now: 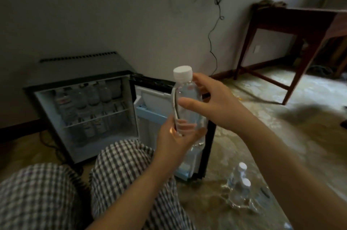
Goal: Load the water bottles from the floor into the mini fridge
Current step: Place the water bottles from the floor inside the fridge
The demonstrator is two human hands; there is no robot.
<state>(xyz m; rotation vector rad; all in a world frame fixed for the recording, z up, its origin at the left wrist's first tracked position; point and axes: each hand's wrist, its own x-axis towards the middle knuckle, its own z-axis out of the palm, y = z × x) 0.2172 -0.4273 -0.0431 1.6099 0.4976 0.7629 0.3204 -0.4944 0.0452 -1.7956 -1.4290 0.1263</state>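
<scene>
At the left of the frame the mini fridge [82, 109] stands open against the wall, its wire shelves already crowded with blurred bottles; how much room is left cannot be made out. Its door [169, 126] swings toward centre, partly masked by the hands. At centre the left hand [174, 141] is closed around the lower body of a clear water bottle [187, 105] with a white cap, held upright in the air in front of the door. The right hand [212, 102] sits at the bottle's upper part, fingers spread and loosely touching it; a handover from right to left seems to be the step in hand. Next, the left hand would need to carry the bottle into a free shelf or door slot. At lower right, at least 2 more bottles [239, 184] wait on the floor [281, 135], their outlines smeared by blur.
</scene>
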